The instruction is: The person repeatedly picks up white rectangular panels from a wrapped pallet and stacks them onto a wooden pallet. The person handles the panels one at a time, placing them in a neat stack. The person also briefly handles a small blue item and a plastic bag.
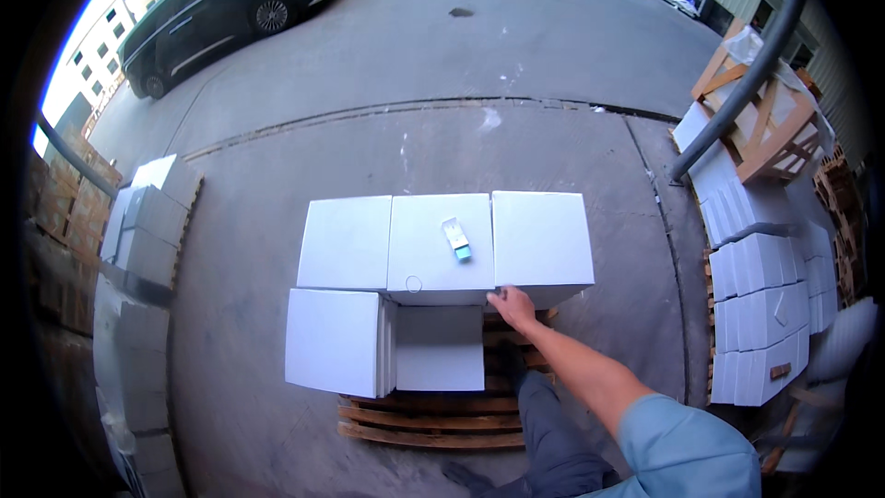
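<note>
My right hand point(513, 307) reaches in from the lower right to the front corner between the back-middle white stack point(433, 263) and the back-right white stack point(544, 240). Its fingers are curled together at that corner; whatever lies between them is hidden. On the middle stack rests a small white carton point(455, 238) with a blue-green end. Close to that stack's front edge is a thin ring-shaped outline point(414, 284). In front stand a layered white stack point(332, 341) and a lower flat white piece point(440, 350). My left hand is out of view.
Beneath the stacks lies a wooden pallet point(433, 429), beside my legs point(558, 429). More white stacks line the left point(138, 323) and right point(761, 318). A wooden crate point(770, 124) and dark pole point(737, 97) stand right. A dark car point(221, 14) is parked far left.
</note>
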Motion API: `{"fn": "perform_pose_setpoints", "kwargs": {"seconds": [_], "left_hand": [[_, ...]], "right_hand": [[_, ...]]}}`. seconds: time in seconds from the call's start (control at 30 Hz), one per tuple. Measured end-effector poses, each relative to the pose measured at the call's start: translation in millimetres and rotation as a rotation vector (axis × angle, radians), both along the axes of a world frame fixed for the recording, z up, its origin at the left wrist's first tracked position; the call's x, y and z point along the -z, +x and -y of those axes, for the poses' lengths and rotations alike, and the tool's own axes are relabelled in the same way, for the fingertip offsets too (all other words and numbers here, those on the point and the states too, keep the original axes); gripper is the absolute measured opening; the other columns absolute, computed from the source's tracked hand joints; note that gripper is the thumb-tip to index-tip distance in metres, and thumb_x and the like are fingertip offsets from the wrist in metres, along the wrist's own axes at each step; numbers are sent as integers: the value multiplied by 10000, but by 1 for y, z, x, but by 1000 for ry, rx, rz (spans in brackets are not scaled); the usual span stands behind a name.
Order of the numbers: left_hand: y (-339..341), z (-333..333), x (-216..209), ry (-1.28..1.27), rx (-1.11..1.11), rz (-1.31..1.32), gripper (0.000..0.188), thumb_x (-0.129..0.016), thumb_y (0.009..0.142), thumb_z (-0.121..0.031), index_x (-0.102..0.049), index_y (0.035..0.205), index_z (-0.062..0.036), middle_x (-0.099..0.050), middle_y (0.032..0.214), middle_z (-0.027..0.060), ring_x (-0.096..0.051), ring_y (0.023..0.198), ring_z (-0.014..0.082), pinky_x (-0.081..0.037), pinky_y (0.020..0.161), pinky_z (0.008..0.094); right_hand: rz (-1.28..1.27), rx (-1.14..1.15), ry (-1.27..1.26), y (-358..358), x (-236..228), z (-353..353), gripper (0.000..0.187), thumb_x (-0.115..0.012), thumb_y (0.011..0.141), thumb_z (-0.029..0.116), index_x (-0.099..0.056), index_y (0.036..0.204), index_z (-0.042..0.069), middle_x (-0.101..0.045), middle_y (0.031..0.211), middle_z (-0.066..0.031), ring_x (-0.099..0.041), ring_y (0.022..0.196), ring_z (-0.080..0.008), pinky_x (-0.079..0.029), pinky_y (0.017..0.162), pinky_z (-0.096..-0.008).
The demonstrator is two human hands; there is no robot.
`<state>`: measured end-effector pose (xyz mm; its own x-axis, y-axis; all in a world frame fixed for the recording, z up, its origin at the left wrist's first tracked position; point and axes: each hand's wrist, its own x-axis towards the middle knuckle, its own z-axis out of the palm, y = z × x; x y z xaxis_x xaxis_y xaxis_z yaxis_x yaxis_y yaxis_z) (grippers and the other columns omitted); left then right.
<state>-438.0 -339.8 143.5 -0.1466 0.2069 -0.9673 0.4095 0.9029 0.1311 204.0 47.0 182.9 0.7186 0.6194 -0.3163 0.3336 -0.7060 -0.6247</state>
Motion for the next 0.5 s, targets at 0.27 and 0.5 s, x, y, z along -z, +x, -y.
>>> {"fn": "perform_pose_setpoints", "kwargs": {"seconds": [0.27, 0.5], "left_hand": [[48, 37, 7, 26, -292, 8, 421, -484, 921, -393, -538, 1185, -70, -625, 895, 63, -616, 659, 160, -430, 497, 262], [90, 34, -24, -60, -365, -48, 385, -472, 923, -389, -555, 1096, -55, -625, 905, 79, -617, 690, 171, -478, 542, 292]], "right_hand": [[216, -32, -179, 39, 56, -170, 793, -631, 725, 568, -407, 1223, -7, -498, 1218, -179, -491, 1133, -323, -448, 896, -443], [361, -111, -265, 57, 97, -199, 601, -659, 700, 459, -574, 1062, -13, -541, 1108, -186, -540, 1034, -332, -467, 858, -428]]}}
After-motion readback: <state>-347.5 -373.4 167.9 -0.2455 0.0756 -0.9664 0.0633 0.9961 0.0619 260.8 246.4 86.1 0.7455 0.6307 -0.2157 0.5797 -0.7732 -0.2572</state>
